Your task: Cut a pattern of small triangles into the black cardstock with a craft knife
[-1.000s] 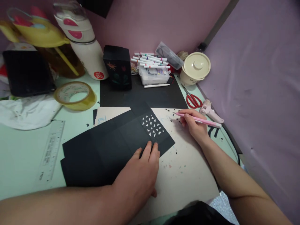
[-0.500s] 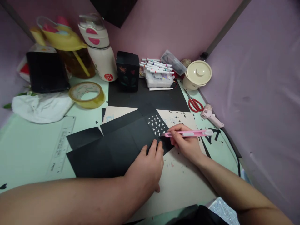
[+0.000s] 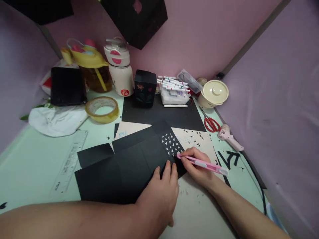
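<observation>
A creased black paper sheet [image 3: 124,169] lies on a beige cutting board [image 3: 199,205], with a patch of small triangular cut-outs [image 3: 170,144] near its right corner. My left hand [image 3: 159,196] presses flat on the sheet's lower right part, fingers together and stretched out. My right hand [image 3: 198,167] is closed round a pink craft knife [image 3: 203,164], its tip touching the paper just below the cut-outs.
At the back stand a tape roll [image 3: 102,109], bottles [image 3: 121,71], a small black box [image 3: 145,88], a marker box [image 3: 174,93], a cream lidded pot [image 3: 213,94], red scissors [image 3: 210,122] and a glue gun [image 3: 229,136]. A clear ruler [image 3: 69,161] lies left. Paper scraps dot the board.
My right hand brought the pink knife from the board's right side down to the paper by the cut-outs. My left hand stayed pressing the sheet. The view tilted up.
</observation>
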